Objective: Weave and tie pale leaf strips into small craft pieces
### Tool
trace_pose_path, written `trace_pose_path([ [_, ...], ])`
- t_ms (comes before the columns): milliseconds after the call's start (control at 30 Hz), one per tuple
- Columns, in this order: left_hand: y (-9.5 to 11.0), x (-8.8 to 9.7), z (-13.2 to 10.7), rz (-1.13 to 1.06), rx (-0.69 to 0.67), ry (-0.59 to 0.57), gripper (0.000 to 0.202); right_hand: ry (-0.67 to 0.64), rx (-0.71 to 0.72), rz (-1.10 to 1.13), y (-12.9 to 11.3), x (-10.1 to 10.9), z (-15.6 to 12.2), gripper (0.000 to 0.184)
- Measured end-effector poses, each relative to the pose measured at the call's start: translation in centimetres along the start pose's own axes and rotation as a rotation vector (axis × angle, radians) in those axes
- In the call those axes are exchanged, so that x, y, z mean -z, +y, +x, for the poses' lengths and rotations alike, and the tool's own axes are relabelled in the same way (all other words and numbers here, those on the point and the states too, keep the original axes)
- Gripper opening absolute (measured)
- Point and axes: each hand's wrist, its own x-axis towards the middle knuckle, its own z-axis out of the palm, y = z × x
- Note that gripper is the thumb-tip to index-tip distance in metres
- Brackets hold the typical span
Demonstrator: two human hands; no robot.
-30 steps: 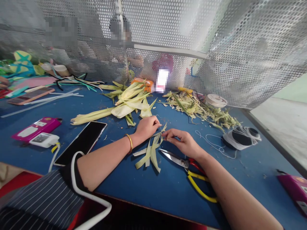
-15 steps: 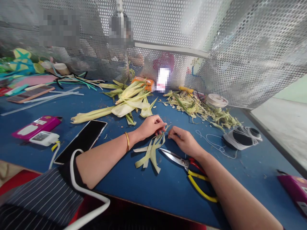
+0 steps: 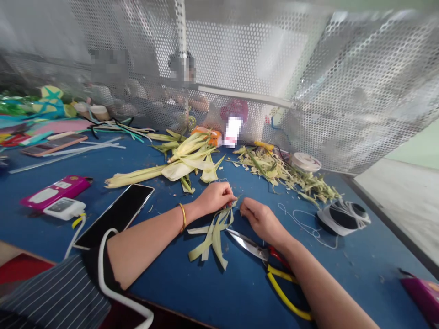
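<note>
My left hand (image 3: 216, 197), with a gold bangle at its wrist, pinches the gathered top of several pale green corn husk strips (image 3: 216, 235). Their loose ends fan out over the blue table (image 3: 178, 278) toward me. Just to the right, my right hand (image 3: 259, 218) is closed, fingertips curled inward near the tied-looking end; whatever they grip is too small to make out. Scissors (image 3: 249, 246) with red and yellow handles lie under my right wrist, blades pointing at the strips. Loose white thread (image 3: 302, 224) trails from a dark spool (image 3: 344, 216) on the right.
Corn husks (image 3: 181, 167) lie beyond my left hand, and a heap of husk scraps (image 3: 274, 167) beyond my right. A black phone (image 3: 116, 214) and a magenta device (image 3: 56, 192) are at left. A perforated screen (image 3: 240, 50) stands behind, with a person beyond it.
The whole view has tilted up, so everything sits lower in the picture. My right hand has curled more tightly; my left keeps its pinch on the husk strips.
</note>
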Motion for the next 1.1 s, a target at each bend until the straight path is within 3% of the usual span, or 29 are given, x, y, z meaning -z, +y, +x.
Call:
trace_pose_path([
  [100,0.0,-0.1,-0.1,-0.09,0.065,-0.025,0.019,0.026,-0.026,0.055,-0.1,0.1,0.1,0.018],
  [200,-0.2,-0.3,-0.2,-0.173,0.126,-0.063,0.016,0.103,0.036,0.138,-0.5,0.3,0.1,0.021],
  [433,0.5,-0.5,-0.8,-0.117,0.102,-0.114,0.018,0.234,0.122,0.127,-1.1,0.3,0.3,0.025],
  [700,1.6,0.0,-1.0,0.146,-0.143,-0.196,0.026,0.227,0.009,0.179,-0.7,-0.1,0.6,0.025],
  [1100,1.1,0.3,-0.8,0.079,-0.069,-0.279,0.019,0.286,-0.215,0.363,-0.1,-0.3,1.2,0.022],
])
